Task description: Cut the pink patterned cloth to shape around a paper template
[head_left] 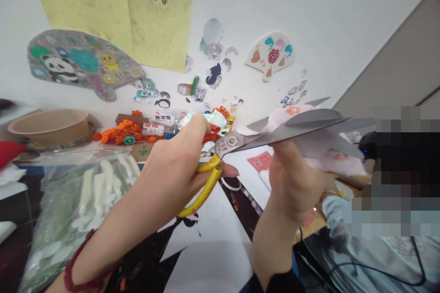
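Note:
My left hand (172, 165) is closed round the yellow handles of a pair of scissors (275, 135), whose long steel blades point right and stand slightly apart. My right hand (292, 178) pinches a pale pink and white piece of paper or fabric (330, 158) that lies between and behind the blades. A red cord bracelet (74, 270) sits on my left wrist.
A clear plastic bag of white pieces (85, 192) lies at lower left, a brown paper bowl (48, 126) behind it. Orange craft flowers (120, 132), small bottles and stickers crowd the table's back. Yellow drawings (137, 9), a panda fan (75, 62) and cut-outs hang on the wall. Another person sits at right.

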Demonstrator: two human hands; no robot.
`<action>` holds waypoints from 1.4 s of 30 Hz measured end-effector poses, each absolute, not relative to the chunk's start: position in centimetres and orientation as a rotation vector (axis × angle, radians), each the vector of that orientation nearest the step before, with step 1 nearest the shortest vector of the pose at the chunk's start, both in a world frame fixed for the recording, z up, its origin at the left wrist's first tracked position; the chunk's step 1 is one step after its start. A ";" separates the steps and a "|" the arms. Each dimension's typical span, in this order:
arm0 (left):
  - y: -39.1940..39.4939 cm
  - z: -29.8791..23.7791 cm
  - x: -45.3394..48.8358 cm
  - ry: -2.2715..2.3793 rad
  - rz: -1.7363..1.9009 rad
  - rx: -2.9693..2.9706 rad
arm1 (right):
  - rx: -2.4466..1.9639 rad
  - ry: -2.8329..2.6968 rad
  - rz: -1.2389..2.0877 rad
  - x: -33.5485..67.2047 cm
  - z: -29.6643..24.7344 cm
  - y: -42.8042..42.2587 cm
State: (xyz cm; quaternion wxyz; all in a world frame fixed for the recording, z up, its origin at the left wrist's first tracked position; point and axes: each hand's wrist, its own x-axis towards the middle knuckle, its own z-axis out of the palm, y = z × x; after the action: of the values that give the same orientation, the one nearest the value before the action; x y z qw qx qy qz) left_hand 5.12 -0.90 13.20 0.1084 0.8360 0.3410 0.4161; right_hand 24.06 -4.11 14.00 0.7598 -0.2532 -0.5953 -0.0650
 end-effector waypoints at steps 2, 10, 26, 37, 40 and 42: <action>-0.8 13.1 5.1 0.985 1.244 2.485 | -0.558 -1.272 -0.131 24.0 14.0 -4.2; -0.8 13.3 5.2 0.987 1.225 2.496 | -0.571 -1.212 -0.078 24.0 13.8 -4.3; -0.5 12.9 5.0 0.926 1.320 2.576 | -0.594 -1.205 -0.126 24.5 13.6 -4.1; -0.6 12.9 5.0 0.948 1.321 2.617 | -0.627 -1.247 -0.109 24.9 13.5 -4.2; -0.6 13.0 5.0 0.959 1.306 2.617 | -0.612 -1.249 -0.100 24.7 13.5 -4.2; -0.5 13.1 5.0 0.956 1.299 2.608 | -0.580 -1.243 -0.106 24.7 13.6 -4.2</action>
State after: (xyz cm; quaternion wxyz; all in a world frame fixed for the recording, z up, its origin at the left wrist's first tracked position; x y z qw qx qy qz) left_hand 5.03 -0.54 13.05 0.0375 0.8499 0.3115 0.4234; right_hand 24.69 -4.21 13.58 0.7726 -0.2677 -0.5736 -0.0488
